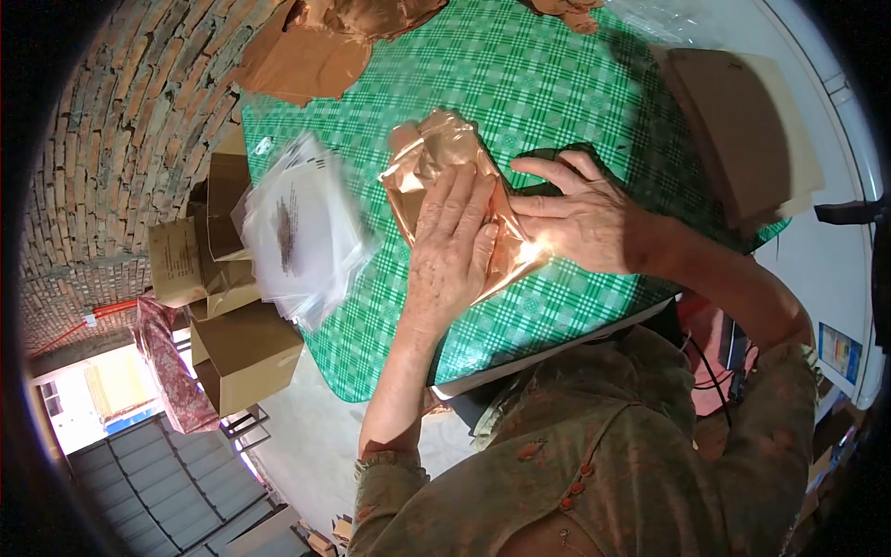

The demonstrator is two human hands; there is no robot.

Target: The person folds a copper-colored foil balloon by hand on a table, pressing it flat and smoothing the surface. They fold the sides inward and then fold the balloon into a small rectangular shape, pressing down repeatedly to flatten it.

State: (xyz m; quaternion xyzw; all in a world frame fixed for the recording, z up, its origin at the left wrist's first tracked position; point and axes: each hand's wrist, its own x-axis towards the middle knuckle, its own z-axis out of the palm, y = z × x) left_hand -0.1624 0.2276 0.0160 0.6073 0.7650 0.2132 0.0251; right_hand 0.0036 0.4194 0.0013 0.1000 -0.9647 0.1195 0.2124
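Note:
A shiny copper-coloured plastic packet (pixel 439 139) lies on the green checked tablecloth (pixel 538 102) in front of me. My left hand (pixel 450 241) rests flat on top of it, fingers extended and pointing away from me. At the packet's right edge is my right hand (pixel 585 213), its fingers spread, some touching the packet and others over the cloth. A pile of clear plastic bags (pixel 302 227) with printed text sits to the left of the packet.
Crumpled brown wrapping (pixel 311 56) covers the table's far left edge. Flat cardboard sheets (pixel 742 130) lie at the right, near more clear plastic (pixel 650 19). Open cardboard boxes (pixel 246 348) stand beyond the table's left edge, by a brick wall (pixel 121 121).

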